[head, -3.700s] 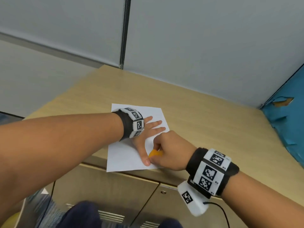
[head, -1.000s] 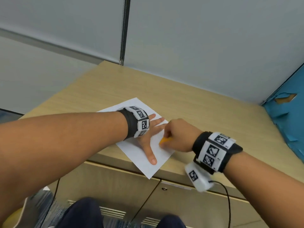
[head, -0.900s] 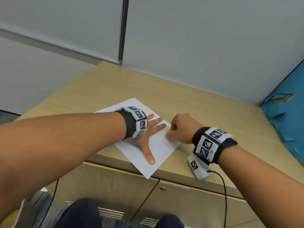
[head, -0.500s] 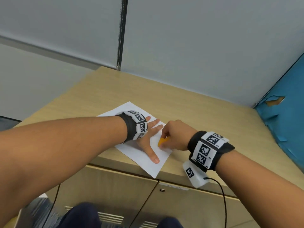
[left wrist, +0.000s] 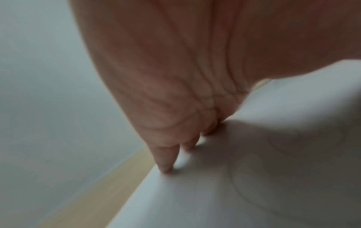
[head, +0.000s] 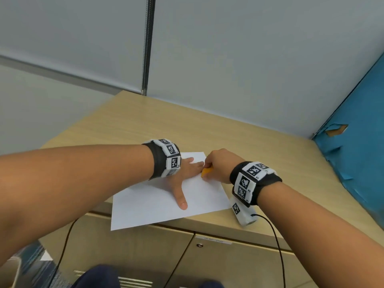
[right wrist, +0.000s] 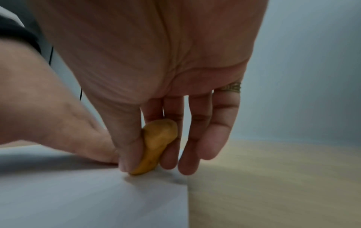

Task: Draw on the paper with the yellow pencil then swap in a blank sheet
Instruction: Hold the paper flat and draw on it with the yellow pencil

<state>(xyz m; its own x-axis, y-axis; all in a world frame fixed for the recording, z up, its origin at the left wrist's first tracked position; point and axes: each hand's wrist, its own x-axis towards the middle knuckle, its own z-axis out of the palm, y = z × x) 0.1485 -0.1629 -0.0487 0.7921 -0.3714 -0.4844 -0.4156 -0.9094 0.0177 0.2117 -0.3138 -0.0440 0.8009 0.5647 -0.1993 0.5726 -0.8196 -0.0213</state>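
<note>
A white sheet of paper [head: 158, 204] lies near the front edge of the wooden tabletop [head: 259, 148], its near corner hanging over the edge. My left hand [head: 187, 175] lies flat on the paper [left wrist: 254, 192] with fingers [left wrist: 166, 157] spread and straight, pressing it down. My right hand [head: 218, 165] pinches a short, stubby yellow-orange drawing piece [right wrist: 156, 146] between thumb and fingers, its tip touching the paper [right wrist: 87, 192] near the far right corner. In the head view only a bit of the yellow piece [head: 206, 171] shows beside the fist.
The tabletop is bare wood beyond the paper, bounded by grey partition walls [head: 249, 59] behind and a blue panel [head: 357, 125] at right. Cabinet doors [head: 228, 262] sit below the front edge. A cable [head: 276, 242] hangs from the right wrist unit.
The paper has been turned under my left hand, now lying more square to the table edge. My right hand with the yellow piece has shifted toward the sheet's far right corner.
</note>
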